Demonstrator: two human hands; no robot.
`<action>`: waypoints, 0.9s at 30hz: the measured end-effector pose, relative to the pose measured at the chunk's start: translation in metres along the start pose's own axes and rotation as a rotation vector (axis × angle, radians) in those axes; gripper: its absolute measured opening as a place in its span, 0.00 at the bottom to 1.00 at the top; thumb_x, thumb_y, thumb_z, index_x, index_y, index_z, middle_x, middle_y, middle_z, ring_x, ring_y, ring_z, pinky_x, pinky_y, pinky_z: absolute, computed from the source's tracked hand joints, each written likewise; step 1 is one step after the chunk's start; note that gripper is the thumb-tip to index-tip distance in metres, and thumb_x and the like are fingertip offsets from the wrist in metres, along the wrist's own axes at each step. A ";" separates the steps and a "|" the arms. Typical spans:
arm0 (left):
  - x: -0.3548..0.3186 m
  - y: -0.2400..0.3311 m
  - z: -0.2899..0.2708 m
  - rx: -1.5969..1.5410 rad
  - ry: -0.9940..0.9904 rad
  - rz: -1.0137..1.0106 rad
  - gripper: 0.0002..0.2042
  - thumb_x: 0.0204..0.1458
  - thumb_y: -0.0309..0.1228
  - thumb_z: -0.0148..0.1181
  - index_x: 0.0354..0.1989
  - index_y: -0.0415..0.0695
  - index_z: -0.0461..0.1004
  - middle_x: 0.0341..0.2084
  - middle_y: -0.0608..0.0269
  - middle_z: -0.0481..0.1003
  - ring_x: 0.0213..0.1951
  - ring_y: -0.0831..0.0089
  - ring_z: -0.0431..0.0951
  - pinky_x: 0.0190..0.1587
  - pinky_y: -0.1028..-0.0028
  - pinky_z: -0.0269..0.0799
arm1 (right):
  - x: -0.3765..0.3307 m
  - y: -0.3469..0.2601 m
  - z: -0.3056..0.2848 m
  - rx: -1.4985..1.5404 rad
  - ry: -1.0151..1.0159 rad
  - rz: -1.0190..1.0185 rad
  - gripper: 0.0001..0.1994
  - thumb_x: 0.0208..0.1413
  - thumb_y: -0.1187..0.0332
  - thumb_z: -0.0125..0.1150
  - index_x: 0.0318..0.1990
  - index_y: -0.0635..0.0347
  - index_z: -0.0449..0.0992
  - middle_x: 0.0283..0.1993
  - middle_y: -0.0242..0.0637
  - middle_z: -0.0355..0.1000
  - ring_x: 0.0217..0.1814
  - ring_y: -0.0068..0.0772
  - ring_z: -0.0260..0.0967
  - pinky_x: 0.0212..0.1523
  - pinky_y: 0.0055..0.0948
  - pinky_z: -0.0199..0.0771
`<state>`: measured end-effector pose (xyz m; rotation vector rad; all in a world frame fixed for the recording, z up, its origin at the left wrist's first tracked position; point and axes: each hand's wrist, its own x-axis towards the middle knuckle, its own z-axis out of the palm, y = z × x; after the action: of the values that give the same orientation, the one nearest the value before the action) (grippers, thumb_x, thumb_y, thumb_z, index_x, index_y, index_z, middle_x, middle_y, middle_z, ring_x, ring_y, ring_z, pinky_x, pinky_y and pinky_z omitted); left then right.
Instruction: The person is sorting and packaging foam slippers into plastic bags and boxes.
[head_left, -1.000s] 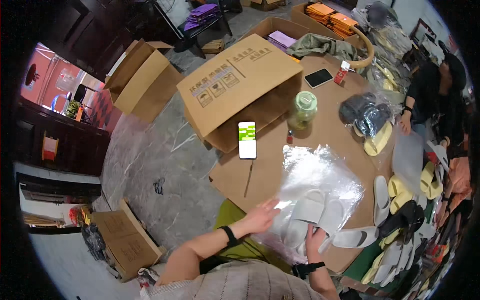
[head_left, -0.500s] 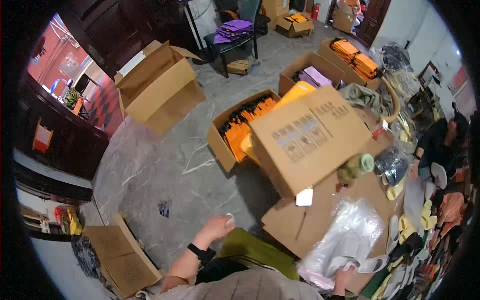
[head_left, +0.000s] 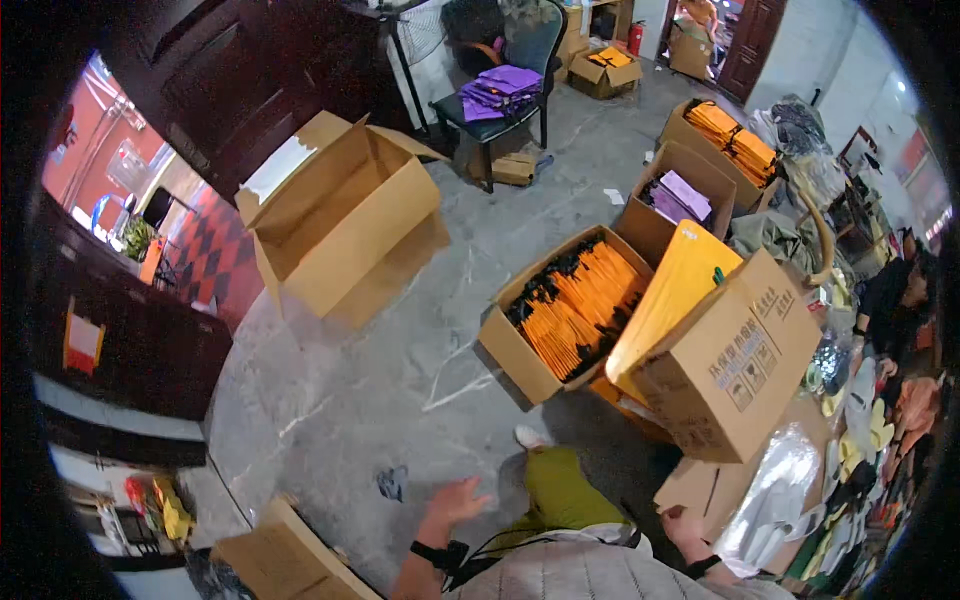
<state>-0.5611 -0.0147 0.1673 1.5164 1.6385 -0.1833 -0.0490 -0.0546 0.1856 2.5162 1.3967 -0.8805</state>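
Note:
My left hand [head_left: 458,502] hangs over the grey floor, fingers apart and nothing in it. My right hand [head_left: 685,528] is beside the edge of a flat cardboard sheet [head_left: 692,487], its fingers loosely curled with nothing visible in them. White slippers [head_left: 772,525] and clear plastic bags [head_left: 782,462] lie on the sheet, to the right of that hand. Ahead of it, a closed cardboard carton [head_left: 735,360] leans at a tilt against a yellow-orange panel [head_left: 665,295]. An open carton of orange folded bags with black parts [head_left: 545,385] stands just beyond.
An empty open carton [head_left: 350,245] stands at the left, another carton [head_left: 290,560] at lower left. More cartons of purple bags [head_left: 683,195] and orange bags [head_left: 735,138] stand at far right. Purple bags [head_left: 500,92] lie on a chair [head_left: 535,60]. Slippers [head_left: 880,425] crowd the right; a person [head_left: 905,285] is there.
My right hand has let go of the white slippers and drawn back from them. My left hand has opened its fingers. The view has turned right, and the stacked carton now appears farther right.

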 end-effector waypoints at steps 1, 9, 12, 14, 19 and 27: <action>0.010 -0.004 -0.024 -0.006 -0.046 -0.065 0.33 0.57 0.54 0.56 0.66 0.45 0.66 0.59 0.45 0.72 0.60 0.48 0.71 0.62 0.55 0.67 | 0.012 -0.032 0.005 -0.043 -0.107 -0.138 0.14 0.53 0.55 0.62 0.35 0.54 0.84 0.35 0.46 0.80 0.39 0.48 0.80 0.41 0.42 0.79; 0.125 -0.099 -0.207 0.128 0.051 -0.086 0.34 0.56 0.55 0.57 0.66 0.47 0.65 0.60 0.46 0.70 0.61 0.47 0.69 0.62 0.53 0.66 | 0.165 -0.283 0.074 -0.144 -0.150 -0.426 0.16 0.52 0.52 0.62 0.36 0.53 0.84 0.37 0.43 0.80 0.42 0.50 0.78 0.45 0.44 0.79; 0.156 -0.136 -0.274 0.137 0.138 -0.031 0.34 0.56 0.56 0.57 0.66 0.46 0.65 0.57 0.45 0.72 0.58 0.46 0.72 0.59 0.53 0.68 | 0.195 -0.405 0.038 -0.151 -0.195 -0.582 0.18 0.54 0.50 0.60 0.43 0.51 0.82 0.41 0.43 0.80 0.43 0.48 0.78 0.45 0.44 0.78; 0.179 -0.153 -0.316 0.148 0.124 -0.038 0.34 0.56 0.57 0.56 0.64 0.45 0.67 0.55 0.44 0.74 0.57 0.47 0.73 0.59 0.55 0.69 | 0.219 -0.464 0.036 -0.072 -0.254 -0.438 0.19 0.55 0.49 0.60 0.45 0.50 0.81 0.41 0.44 0.80 0.44 0.49 0.78 0.45 0.44 0.78; 0.278 -0.244 -0.389 -0.064 0.013 -0.042 0.29 0.53 0.48 0.59 0.59 0.40 0.71 0.53 0.40 0.74 0.58 0.46 0.72 0.61 0.55 0.67 | 0.271 -0.567 0.021 -0.021 -0.255 -0.457 0.23 0.55 0.46 0.58 0.50 0.50 0.80 0.41 0.37 0.81 0.45 0.44 0.79 0.46 0.41 0.79; 0.505 -0.129 -0.625 0.386 0.042 0.145 0.36 0.51 0.59 0.58 0.59 0.40 0.71 0.48 0.42 0.77 0.52 0.46 0.76 0.55 0.53 0.72 | 0.320 -0.633 -0.024 0.125 -0.139 -0.126 0.26 0.55 0.43 0.60 0.51 0.53 0.81 0.45 0.42 0.81 0.48 0.45 0.78 0.50 0.40 0.77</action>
<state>-0.9137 0.7195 0.1573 1.9330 1.5789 -0.4088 -0.4245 0.5455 0.1316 2.4202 1.5123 -1.1762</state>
